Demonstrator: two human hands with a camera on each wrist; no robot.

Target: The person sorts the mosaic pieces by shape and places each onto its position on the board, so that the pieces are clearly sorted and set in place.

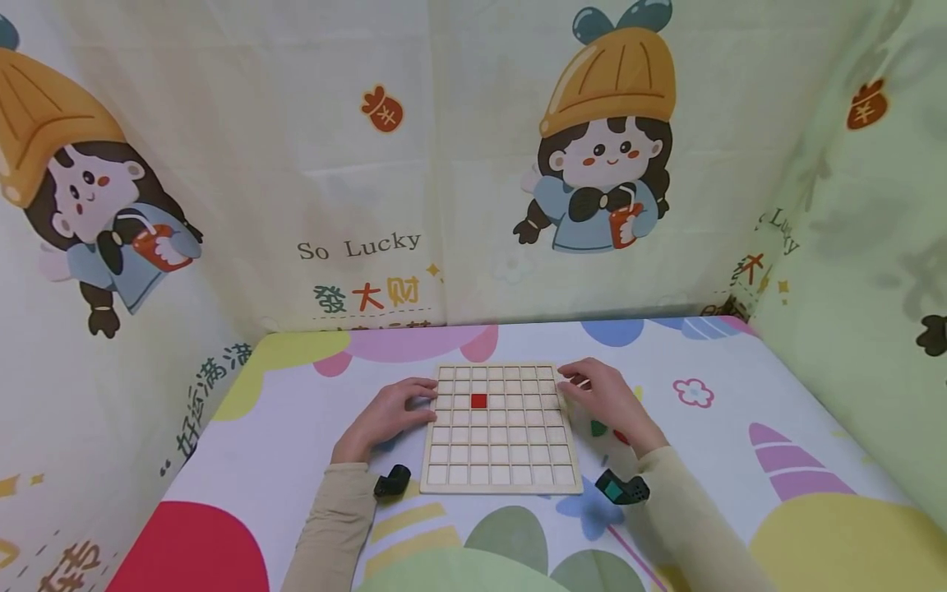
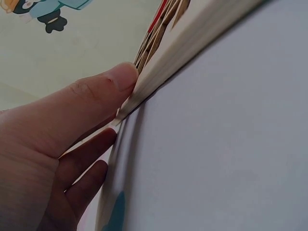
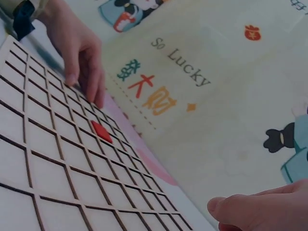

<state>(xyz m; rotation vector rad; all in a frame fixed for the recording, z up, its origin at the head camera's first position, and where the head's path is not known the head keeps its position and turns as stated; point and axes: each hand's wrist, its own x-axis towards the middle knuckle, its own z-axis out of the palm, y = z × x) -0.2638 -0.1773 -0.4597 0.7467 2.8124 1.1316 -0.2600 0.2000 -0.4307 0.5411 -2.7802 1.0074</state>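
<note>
A pale wooden grid board (image 1: 501, 490) lies on the table with its rows of square cells facing up. One red square tile (image 1: 478, 401) sits in a cell in the upper left part of the grid. At the board's left edge, my left hand (image 1: 388, 411) touches the frame with its thumb, seen close up in the left wrist view, fingers extended beside it. My right hand (image 1: 607, 399) is by the upper right edge, fingers loosely bent and thumb apart from them in the head view. In the right wrist view only part of that hand shows, at the lower right corner.
A white tablecloth (image 1: 296, 460) with colourful printed shapes covers the table. Patterned cloth walls (image 1: 473, 189) rise behind it and along both sides. Black wrist devices (image 1: 392, 481) show at both cuffs, low beside the board.
</note>
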